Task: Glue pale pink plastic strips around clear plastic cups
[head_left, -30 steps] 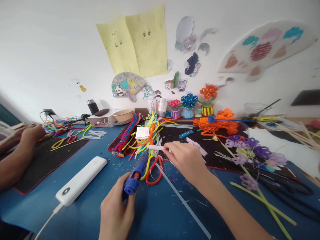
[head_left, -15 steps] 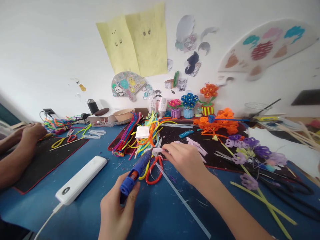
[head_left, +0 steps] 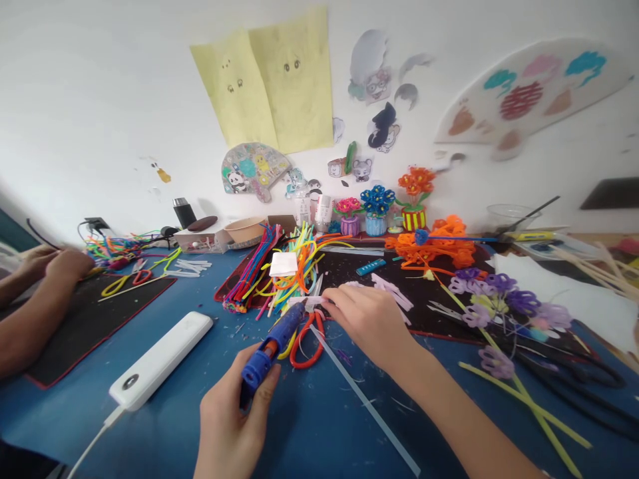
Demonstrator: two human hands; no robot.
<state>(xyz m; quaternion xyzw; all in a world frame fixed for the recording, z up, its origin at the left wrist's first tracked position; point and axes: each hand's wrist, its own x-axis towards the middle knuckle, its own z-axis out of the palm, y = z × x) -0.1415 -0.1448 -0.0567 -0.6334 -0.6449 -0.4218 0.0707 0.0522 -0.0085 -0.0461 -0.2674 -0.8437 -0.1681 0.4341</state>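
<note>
My left hand [head_left: 242,399] is wrapped round a blue glue gun [head_left: 272,346], its tip pointing up and away from me. A short pale lilac piece of pipe cleaner [head_left: 313,301] is pinched between the fingertips of my right hand [head_left: 367,319], right by the glue gun's nozzle. Whether the nozzle touches it I cannot tell. Just below lie red-handled scissors [head_left: 308,358], with a yellow loop [head_left: 288,346] partly hidden behind the gun. A long translucent strip [head_left: 367,402] runs from there toward the front edge.
Bundles of coloured pipe cleaners [head_left: 257,266] lie ahead, a white square [head_left: 283,264] on top. Purple flowers [head_left: 524,301] and yellow-green stems [head_left: 524,404] are at right. A white power bank [head_left: 160,359] with a cable lies left. A co-worker's hands [head_left: 67,266] work at far left.
The glue gun's tip has shifted slightly right, along the lilac piece in my right hand. At far left, the co-worker's hands now have a dark thin strand raised up.
</note>
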